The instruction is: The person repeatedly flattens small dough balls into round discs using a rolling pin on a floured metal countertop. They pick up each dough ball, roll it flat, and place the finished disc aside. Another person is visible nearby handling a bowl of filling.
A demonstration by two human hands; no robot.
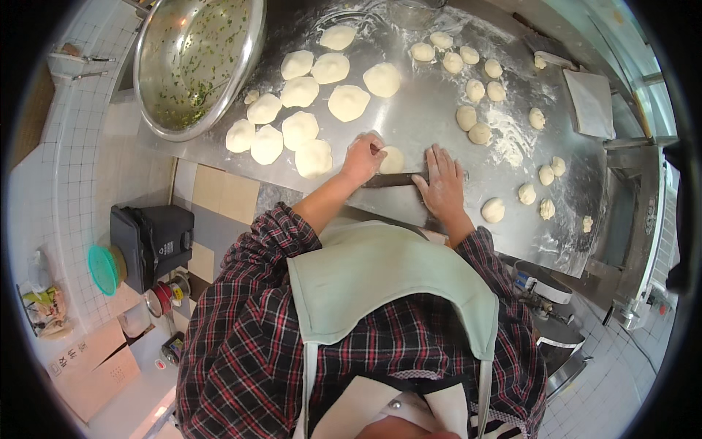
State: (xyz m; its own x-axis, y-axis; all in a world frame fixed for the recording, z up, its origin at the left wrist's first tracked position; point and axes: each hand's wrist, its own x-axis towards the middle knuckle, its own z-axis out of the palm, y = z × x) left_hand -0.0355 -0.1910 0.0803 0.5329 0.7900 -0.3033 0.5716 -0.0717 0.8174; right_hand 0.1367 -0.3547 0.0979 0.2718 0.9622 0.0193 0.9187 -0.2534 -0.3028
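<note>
On the steel worktop, my left hand (364, 159) pinches the left edge of a small dough disc (392, 160). My right hand (442, 181) lies with its palm over the right end of a dark rolling pin (390, 180), fingers extended. The pin lies just below the disc, on the side towards me. Several flattened dough rounds (349, 103) lie up and to the left of my left hand. Several small dough balls (480, 133) are spread to the right, some beside streaks of loose flour (507, 144).
A large steel bowl (253, 66) with chopped greens inside stands at the worktop's upper left. A clear container (415, 13) is at the far edge. A scraper or brush (555, 59) and a pale folded cloth (589, 103) lie at the right. A black bin (164, 247) stands below left.
</note>
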